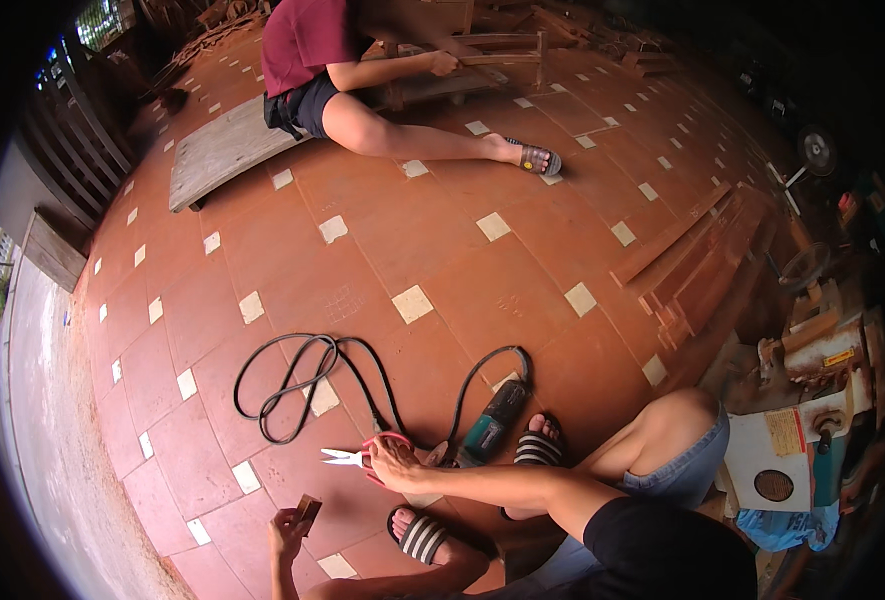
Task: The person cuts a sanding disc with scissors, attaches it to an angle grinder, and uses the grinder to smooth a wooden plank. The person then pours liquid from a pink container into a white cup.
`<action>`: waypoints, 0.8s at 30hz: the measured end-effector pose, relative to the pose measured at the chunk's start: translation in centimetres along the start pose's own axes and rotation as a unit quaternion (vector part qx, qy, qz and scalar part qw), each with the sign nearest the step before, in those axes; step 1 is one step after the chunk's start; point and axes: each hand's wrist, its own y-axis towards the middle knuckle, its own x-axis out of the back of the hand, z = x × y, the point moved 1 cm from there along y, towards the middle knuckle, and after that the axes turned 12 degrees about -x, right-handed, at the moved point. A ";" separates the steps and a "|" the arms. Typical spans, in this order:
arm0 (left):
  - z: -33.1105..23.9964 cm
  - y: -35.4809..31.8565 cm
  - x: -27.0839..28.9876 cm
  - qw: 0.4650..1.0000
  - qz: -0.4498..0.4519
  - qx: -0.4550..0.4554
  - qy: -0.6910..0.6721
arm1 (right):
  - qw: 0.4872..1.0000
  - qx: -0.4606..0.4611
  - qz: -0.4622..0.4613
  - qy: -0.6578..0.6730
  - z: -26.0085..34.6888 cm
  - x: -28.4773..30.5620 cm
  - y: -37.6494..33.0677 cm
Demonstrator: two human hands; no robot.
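My right hand (398, 468) is closed on a pair of scissors (345, 458) with red handles. Their silver blades stick out to the left, slightly parted. Lower and to the left, my left hand (284, 532) pinches a small brown piece (308, 509), flat-sided and possibly folded; I cannot tell whether it is sandpaper or wood. The scissors and this piece are apart. Just right of my right hand lies a teal and black power tool (494, 422), probably a grinder, on the floor by my sandalled foot. Its head is partly hidden behind my hand and forearm.
A black cord (334, 343) loops across the tiled floor (442, 265) ahead. Wooden boards (707, 258) are stacked at right, near a white and teal machine (772, 460). Farther off, another person (312, 60) sits on a low wooden platform (227, 152), handling a wooden frame (502, 45).
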 end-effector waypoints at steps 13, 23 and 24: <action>-11.0 3.4 4.1 0.952 0.160 -0.071 0.250 | 0.992 -0.068 0.066 -0.083 -0.6 22.0 5.5; -34.8 1.4 12.0 0.984 0.093 -0.080 0.126 | 0.918 -0.389 -0.041 -0.070 -7.2 57.6 -0.7; -36.1 1.4 12.2 0.983 0.106 -0.066 0.132 | 0.916 -0.391 -0.067 -0.056 -9.0 60.0 -0.7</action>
